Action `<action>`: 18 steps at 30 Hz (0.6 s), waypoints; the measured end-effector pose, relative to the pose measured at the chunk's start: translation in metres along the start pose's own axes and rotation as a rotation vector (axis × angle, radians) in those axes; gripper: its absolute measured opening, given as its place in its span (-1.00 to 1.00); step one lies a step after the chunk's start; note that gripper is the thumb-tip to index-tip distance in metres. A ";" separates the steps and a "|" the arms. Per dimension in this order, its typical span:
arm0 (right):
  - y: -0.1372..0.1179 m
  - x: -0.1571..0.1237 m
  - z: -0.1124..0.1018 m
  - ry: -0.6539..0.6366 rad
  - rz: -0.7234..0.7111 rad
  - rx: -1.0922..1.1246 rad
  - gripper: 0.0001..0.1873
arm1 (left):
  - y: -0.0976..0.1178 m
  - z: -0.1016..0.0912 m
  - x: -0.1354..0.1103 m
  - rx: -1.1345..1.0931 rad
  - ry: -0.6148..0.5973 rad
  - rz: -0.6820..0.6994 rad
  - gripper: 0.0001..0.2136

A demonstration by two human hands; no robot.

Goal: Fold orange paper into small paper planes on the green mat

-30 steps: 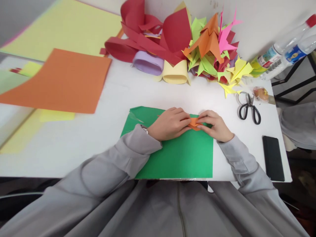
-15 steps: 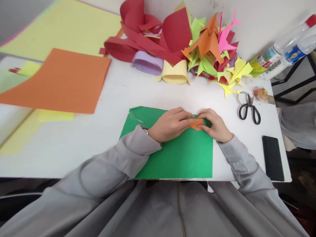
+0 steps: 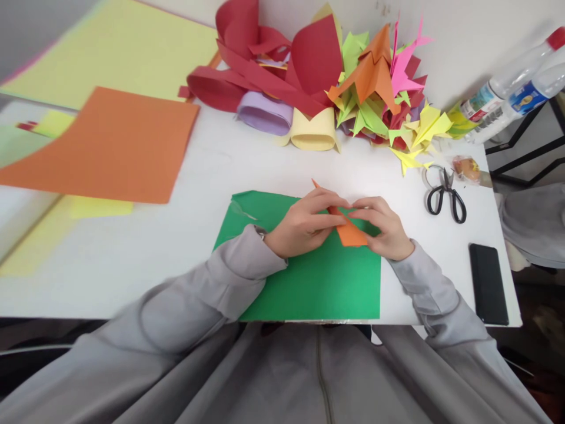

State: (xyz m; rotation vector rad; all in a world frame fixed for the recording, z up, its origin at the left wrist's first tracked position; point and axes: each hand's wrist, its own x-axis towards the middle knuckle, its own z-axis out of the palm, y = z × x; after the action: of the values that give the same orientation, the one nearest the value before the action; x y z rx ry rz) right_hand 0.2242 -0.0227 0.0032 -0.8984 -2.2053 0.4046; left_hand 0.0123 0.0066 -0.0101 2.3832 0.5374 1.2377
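A narrow piece of folded orange paper slants between my hands, its thin pointed end sticking out beyond my left fingers. My left hand grips it from the left, fingers closed across its middle. On the other side my right hand pinches its right edge near the wide lower end, thumb low and fingers bent above. Beneath both hands lies a green sheet, its far left corner creased. Part of the folded paper is hidden behind my left fingers.
Black-handled scissors and a dark phone lie to the right. Folded paper planes, rolled red paper shapes and plastic bottles line the back. A large orange sheet rests at the left.
The folded orange paper has turned to a steeper slant, and more of it shows, with its tip now past my left hand. My right hand has shifted slightly towards me.
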 end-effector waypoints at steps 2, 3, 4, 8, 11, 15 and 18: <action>0.000 -0.002 0.002 0.044 -0.032 -0.047 -0.77 | 0.003 0.002 0.001 -0.133 0.030 -0.029 -0.81; 0.000 -0.003 0.003 0.061 -0.049 -0.068 -0.77 | 0.005 0.003 0.001 -0.198 0.024 -0.050 -0.82; 0.000 -0.004 0.005 0.071 -0.064 -0.088 -0.78 | 0.006 0.004 0.001 -0.256 0.003 -0.073 -0.83; 0.001 -0.006 0.007 0.075 -0.147 -0.141 -0.82 | 0.006 0.005 0.001 -0.389 -0.105 -0.154 -0.86; 0.002 -0.005 0.007 0.066 -0.208 -0.142 -0.82 | 0.005 0.004 0.001 -0.463 -0.078 -0.220 -0.87; 0.001 -0.004 0.005 0.045 -0.208 -0.196 -0.80 | 0.005 0.002 0.002 -0.550 -0.050 -0.292 -0.90; 0.000 -0.006 0.001 0.045 -0.284 -0.346 -0.79 | 0.005 0.001 0.003 -0.550 -0.041 -0.324 -0.92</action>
State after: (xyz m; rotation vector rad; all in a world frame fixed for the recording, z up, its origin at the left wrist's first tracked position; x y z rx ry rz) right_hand 0.2267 -0.0267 -0.0002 -0.7411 -2.3560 -0.1347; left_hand 0.0155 0.0036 -0.0063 1.7783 0.4713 1.0260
